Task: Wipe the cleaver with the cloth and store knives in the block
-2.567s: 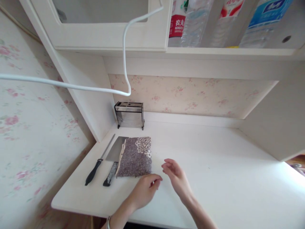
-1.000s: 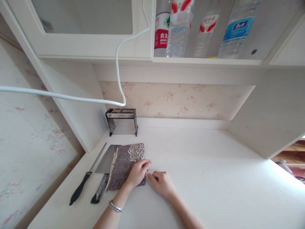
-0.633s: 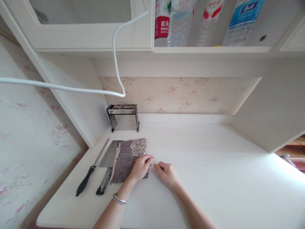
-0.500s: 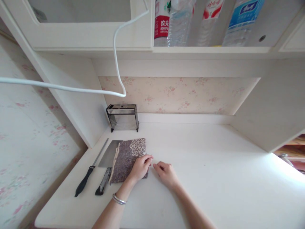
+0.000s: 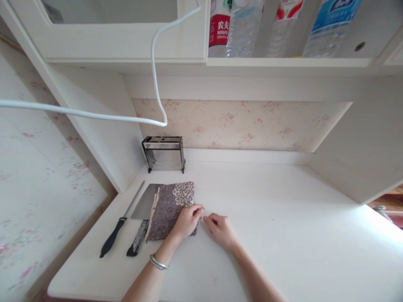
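My left hand [image 5: 188,221] rests on the right edge of a folded brown cloth [image 5: 166,212] with a cream floral pattern; its fingers are curled in, with nothing seen in them. Beside it, my right hand [image 5: 220,228] lies on the white tabletop in a loose fist, a small gap between the two. A kitchen cleaver lies under the cloth's left side, its grey blade [image 5: 143,205] and worn dark handle [image 5: 137,239] partly showing. Further left is a sharpening steel [image 5: 116,233], a thin rod with a black handle.
Toward the back left stands a metal knife block [image 5: 163,153] with black edges. A white cable [image 5: 110,117] hangs across the upper left. Overhead, a shelf [image 5: 283,62] holds several plastic bottles [image 5: 244,29]. A side panel [image 5: 355,138] bounds the tabletop [image 5: 267,251] on the right.
The view has shifted slightly. Both hands keep their places and curled shapes, and the cloth, cleaver and sharpening steel lie as before.
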The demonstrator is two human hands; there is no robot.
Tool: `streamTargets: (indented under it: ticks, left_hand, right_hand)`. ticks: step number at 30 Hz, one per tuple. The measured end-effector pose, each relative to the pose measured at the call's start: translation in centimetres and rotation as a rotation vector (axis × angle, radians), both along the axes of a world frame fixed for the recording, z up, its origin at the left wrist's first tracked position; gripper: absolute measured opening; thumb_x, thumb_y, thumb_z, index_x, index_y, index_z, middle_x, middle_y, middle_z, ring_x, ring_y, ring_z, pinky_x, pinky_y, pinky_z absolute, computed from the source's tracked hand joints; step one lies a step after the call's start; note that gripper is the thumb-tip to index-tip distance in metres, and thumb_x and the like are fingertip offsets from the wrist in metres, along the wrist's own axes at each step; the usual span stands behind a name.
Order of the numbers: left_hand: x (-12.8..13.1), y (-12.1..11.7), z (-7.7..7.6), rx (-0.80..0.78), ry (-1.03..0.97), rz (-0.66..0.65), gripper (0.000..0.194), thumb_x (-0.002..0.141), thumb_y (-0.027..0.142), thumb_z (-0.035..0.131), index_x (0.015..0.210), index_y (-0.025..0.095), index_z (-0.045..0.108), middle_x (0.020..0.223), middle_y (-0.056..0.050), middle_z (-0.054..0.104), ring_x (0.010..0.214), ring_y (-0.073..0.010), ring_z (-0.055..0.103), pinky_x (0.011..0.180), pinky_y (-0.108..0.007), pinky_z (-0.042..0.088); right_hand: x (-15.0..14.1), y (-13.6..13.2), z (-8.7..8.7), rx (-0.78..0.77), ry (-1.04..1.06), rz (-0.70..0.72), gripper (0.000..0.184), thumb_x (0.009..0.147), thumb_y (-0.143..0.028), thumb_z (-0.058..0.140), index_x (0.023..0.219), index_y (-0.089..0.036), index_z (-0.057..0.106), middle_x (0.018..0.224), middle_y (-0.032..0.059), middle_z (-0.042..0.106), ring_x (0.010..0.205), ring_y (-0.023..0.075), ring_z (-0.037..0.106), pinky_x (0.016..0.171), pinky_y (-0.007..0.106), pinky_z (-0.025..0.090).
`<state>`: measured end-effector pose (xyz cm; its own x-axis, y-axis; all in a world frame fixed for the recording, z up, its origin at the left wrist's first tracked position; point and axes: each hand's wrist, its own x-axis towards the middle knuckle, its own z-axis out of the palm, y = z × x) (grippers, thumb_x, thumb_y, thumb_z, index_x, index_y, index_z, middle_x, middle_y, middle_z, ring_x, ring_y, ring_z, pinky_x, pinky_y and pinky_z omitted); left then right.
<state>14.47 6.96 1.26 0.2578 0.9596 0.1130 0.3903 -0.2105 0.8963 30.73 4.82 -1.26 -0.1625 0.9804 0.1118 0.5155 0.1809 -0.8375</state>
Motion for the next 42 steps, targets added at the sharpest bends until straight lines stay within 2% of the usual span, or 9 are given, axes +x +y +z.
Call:
streamTargets:
  ticks: [22,29,42]
  left_hand:
    - [-0.01,-0.07,0.27,0.041,0.054,-0.001,0.030,0.090,0.034,0.043,0.096,0.018,0.068,0.077,-0.003,0.070,0.072,-0.0161,0.062,0.069,-0.024,0.045]
    - [0.00,0.00,0.25,0.059,0.038,-0.005,0.030,0.090,0.033,0.043,0.096,0.019,0.068,0.088,-0.004,0.071,0.080,-0.0162,0.063,0.075,-0.024,0.045]
    - [0.02,-0.07,0.26,0.024,0.049,-0.006,0.031,0.090,0.035,0.042,0.096,0.019,0.068,0.067,-0.001,0.067,0.068,-0.0167,0.061,0.066,-0.025,0.045]
  right_hand:
    - [0.09,0.02,-0.15,0.009,-0.016,0.018,0.041,0.089,-0.044,0.044,0.057,-0.018,0.050,0.053,-0.0039,0.044,0.052,0.0094,0.038,0.050,0.022,0.026]
    - [0.08,0.15,-0.20,0.003,-0.020,0.013,0.041,0.089,-0.044,0.044,0.058,-0.018,0.051,0.053,-0.0045,0.043,0.052,0.0089,0.039,0.051,0.021,0.026]
    - [0.04,0.04,-0.04,0.010,-0.026,0.012,0.041,0.089,-0.044,0.044,0.057,-0.018,0.050,0.052,-0.0044,0.044,0.052,0.0093,0.039,0.051,0.022,0.027]
